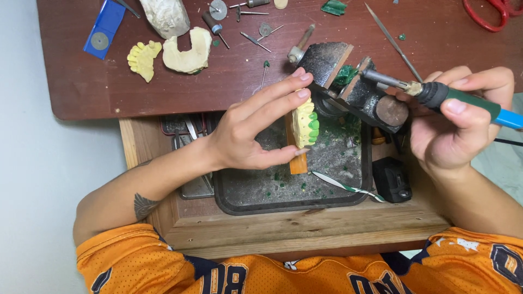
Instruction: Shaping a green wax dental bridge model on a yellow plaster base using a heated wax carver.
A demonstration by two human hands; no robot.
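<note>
My left hand (253, 128) pinches a yellow dental cast (302, 124) with green wax teeth along its edge, held over a dark tray (234, 193). My right hand (460, 117) grips a pen-shaped heated tool (463, 99) with a black and green handle, a blue end and a metal tip. That tip points left and touches a small black vise (348, 81) that holds a piece of green wax (345, 74). A wooden peg (297, 160) sticks out below the cast.
The tray holds green wax crumbs and a striped green-and-white stick (346, 187). On the brown bench lie two more casts (144, 59) (188, 51), several burs and small tools (250, 35), a blue card (103, 27), a long file (392, 41) and red scissors (487, 13). A wooden drawer frame (305, 226) surrounds the tray.
</note>
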